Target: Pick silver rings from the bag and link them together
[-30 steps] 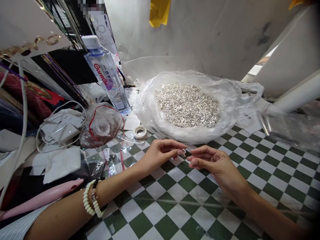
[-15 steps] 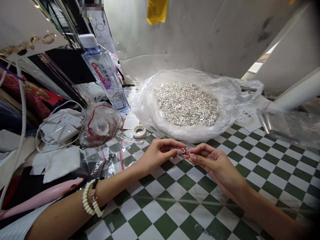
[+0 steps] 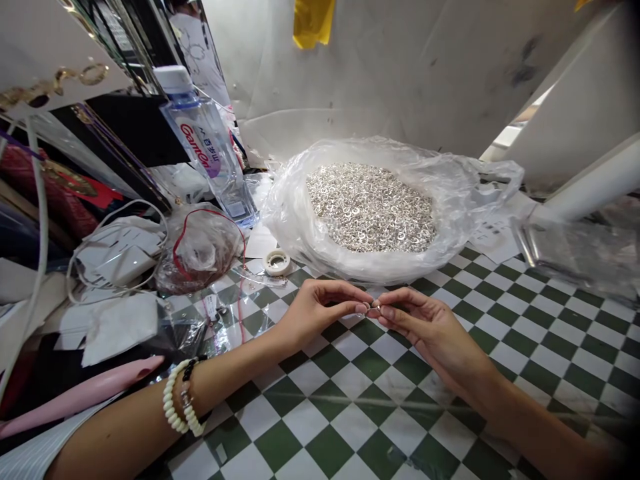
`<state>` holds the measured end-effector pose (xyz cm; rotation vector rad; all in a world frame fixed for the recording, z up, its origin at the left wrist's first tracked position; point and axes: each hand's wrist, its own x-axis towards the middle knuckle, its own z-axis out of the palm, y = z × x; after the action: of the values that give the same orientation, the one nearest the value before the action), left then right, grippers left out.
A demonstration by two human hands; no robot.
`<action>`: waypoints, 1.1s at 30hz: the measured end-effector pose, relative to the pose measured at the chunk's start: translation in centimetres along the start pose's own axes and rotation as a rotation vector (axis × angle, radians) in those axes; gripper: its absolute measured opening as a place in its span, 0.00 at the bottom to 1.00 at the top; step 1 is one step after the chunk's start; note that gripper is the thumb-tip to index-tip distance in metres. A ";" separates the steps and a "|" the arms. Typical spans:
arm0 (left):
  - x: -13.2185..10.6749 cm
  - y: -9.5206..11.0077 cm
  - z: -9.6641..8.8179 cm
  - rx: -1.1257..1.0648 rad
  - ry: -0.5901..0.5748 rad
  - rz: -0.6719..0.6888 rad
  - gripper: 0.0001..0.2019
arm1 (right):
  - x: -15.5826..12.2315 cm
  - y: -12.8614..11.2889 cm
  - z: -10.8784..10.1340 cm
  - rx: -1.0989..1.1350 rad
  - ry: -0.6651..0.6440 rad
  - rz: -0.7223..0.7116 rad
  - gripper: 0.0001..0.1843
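Pink plastic piece (image 3: 85,390) lies at the lower left, below white paper cards (image 3: 117,257) and a loop of white cable (image 3: 75,267). To their right sit a clear plastic bag (image 3: 200,250) wound with red thread and an upright water bottle (image 3: 205,147), with a small roll of white tape (image 3: 277,262) nearer the middle. The left hand (image 3: 320,310), with 2 bead bracelets (image 3: 177,400) on its wrist, reaches in from the lower left above the green-and-white checkered counter (image 3: 370,380). At the centre of the frame, its thumb and fingers close on a small silver ring (image 3: 375,308), and the right hand (image 3: 430,327), coming in from the lower right, pinches the same ring, so the 2 hands are together. Just behind them, a large clear plastic bag (image 3: 295,227) holds a heap of silver rings (image 3: 370,208). A clear plastic sleeve (image 3: 575,250) lies at the far right.
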<state>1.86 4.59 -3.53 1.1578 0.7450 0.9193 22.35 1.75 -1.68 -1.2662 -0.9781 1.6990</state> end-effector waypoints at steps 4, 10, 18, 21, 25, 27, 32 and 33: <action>0.0 0.2 0.1 0.004 0.025 -0.028 0.06 | -0.2 -0.3 0.3 0.020 -0.005 -0.015 0.15; -0.1 0.1 0.7 0.037 0.038 -0.062 0.06 | -0.4 -0.2 0.5 0.031 -0.024 -0.033 0.21; 0.1 0.0 0.2 -0.038 -0.074 -0.103 0.09 | -0.3 -0.2 0.8 0.037 -0.032 -0.059 0.25; 0.1 -0.1 0.1 -0.048 -0.093 -0.104 0.09 | -0.4 -0.2 0.9 0.014 -0.005 -0.076 0.26; 0.3 -0.2 0.1 -0.072 -0.104 -0.139 0.09 | -0.4 0.0 0.9 -0.022 0.013 -0.107 0.25; 0.4 -0.1 0.3 -0.086 -0.101 -0.156 0.09 | -0.5 0.1 0.9 -0.029 0.009 -0.115 0.24; 0.3 0.4 0.4 -0.093 -0.042 -0.149 0.08 | -0.8 -0.1 1.0 -0.017 0.013 -0.126 0.21; 0.3 0.5 0.4 -0.104 -0.028 -0.146 0.09 | -0.8 -0.1 0.9 -0.016 0.027 -0.121 0.21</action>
<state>2.23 4.77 -2.97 1.0092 0.7406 0.8087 21.61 0.94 -1.05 -1.2117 -1.0330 1.5808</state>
